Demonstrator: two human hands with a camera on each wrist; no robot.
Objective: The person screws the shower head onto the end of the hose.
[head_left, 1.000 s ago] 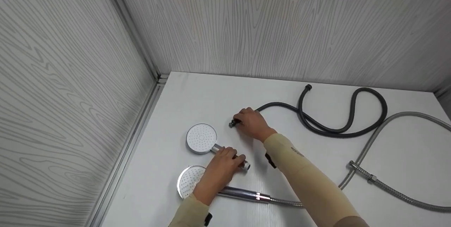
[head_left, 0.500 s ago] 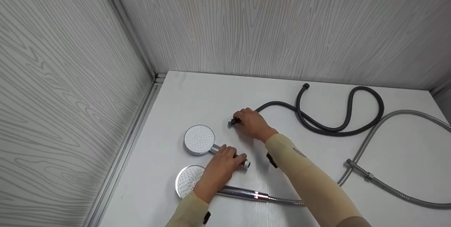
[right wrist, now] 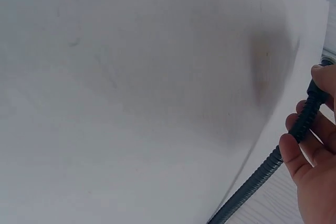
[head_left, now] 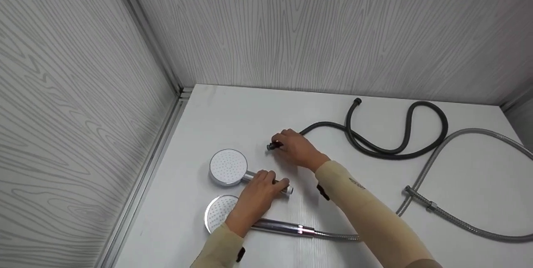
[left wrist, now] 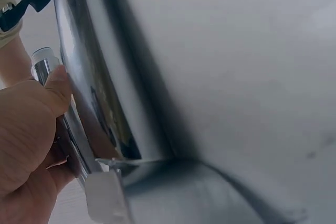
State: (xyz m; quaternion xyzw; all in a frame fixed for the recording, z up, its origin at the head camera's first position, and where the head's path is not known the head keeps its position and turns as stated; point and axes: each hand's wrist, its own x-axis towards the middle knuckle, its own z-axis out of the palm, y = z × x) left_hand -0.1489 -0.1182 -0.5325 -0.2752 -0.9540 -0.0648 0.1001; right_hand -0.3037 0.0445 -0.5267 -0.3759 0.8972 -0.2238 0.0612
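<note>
My left hand [head_left: 258,193] grips the handle of a shower head [head_left: 228,167] with a round white spray face. In the left wrist view my thumb lies along that chrome handle [left wrist: 79,140], and its threaded end pokes out past the hand. Farther right, my right hand [head_left: 297,147] holds a black shower hose [head_left: 322,124] just behind its end fitting [head_left: 272,146], which points left toward the shower head. The right wrist view shows fingers curled round the ribbed hose [right wrist: 252,182]. The hose end and the handle end are apart.
A second shower head [head_left: 218,214], chrome, lies under my left forearm, joined to a silver metal hose [head_left: 470,131] that loops across the right side. The black hose's far end [head_left: 357,101] lies near the back wall [head_left: 312,31]. A side wall [head_left: 75,114] rises on the left.
The left hand has tilted the shower head slightly, its face shifting left and its handle end rising a little. The right hand keeps its hold on the black hose. The whole view has drifted slightly.
</note>
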